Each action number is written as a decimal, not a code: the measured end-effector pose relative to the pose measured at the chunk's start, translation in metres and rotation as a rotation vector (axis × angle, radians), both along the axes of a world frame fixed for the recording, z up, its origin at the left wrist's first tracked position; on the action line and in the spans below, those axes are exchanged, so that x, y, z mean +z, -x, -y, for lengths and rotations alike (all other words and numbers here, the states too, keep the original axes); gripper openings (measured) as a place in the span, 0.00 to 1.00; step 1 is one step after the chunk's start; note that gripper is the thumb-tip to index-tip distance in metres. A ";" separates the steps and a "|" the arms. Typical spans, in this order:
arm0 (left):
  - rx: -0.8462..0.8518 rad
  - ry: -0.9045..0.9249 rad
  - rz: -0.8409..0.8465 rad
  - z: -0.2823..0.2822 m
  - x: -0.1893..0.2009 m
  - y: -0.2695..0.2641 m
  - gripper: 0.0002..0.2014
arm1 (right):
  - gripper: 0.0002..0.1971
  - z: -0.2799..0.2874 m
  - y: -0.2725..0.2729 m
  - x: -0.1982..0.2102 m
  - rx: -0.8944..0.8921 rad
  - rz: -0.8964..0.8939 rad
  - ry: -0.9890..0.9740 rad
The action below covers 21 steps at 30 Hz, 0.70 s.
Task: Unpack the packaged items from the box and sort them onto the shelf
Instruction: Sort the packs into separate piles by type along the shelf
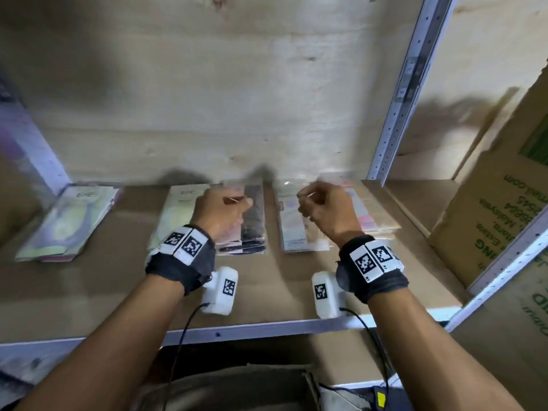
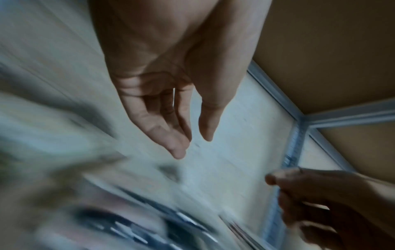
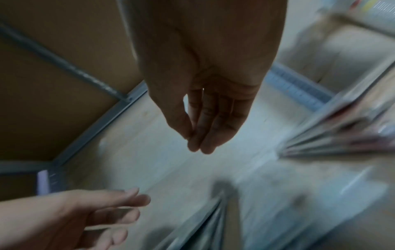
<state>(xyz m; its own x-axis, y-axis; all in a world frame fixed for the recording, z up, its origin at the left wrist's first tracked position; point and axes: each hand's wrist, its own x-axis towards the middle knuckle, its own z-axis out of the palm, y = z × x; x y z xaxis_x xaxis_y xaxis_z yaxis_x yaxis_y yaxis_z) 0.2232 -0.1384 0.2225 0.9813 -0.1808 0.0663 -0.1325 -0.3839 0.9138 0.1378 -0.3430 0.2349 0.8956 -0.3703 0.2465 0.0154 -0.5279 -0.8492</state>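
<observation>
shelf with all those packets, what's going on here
A person is sorting flat plastic-wrapped packets onto a cardboard-lined shelf. Several stacks lie in a row near the back: one at far left, one under the left hand, one under the right hand. Both hands hover over the stacks with relaxed fingers, holding nothing. A big cardboard box stands to the right.

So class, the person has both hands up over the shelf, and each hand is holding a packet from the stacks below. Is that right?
Not quite. Both hands are over the shelf, but they hold nothing. The left wrist view shows the left hand with loose, empty fingers, and the right wrist view shows the same for the right hand. The packets lie on the shelf.
</observation>
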 end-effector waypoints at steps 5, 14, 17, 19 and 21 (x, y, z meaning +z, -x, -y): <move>0.282 0.049 0.011 -0.145 0.003 -0.022 0.12 | 0.04 -0.102 -0.030 -0.013 0.261 -0.083 -0.082; 0.455 -0.209 -0.023 -0.294 0.010 -0.043 0.15 | 0.03 -0.285 -0.118 -0.026 0.524 -0.324 -0.241; 0.425 -0.288 -0.119 -0.315 -0.002 -0.047 0.22 | 0.03 -0.327 -0.137 -0.039 0.557 -0.448 -0.282; 0.380 -0.364 -0.149 -0.323 -0.010 -0.045 0.24 | 0.02 -0.349 -0.144 -0.048 0.551 -0.476 -0.312; 0.342 -0.413 -0.147 -0.327 -0.017 -0.044 0.24 | 0.06 -0.364 -0.149 -0.053 0.528 -0.476 -0.334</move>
<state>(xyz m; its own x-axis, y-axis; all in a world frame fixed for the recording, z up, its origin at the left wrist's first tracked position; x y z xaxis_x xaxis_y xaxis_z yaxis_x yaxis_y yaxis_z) 0.2669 0.1888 0.2059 0.9821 0.1682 -0.0849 0.1807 -0.7126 0.6779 0.2871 0.0209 0.1819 0.9549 0.1473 -0.2578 -0.2125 -0.2675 -0.9398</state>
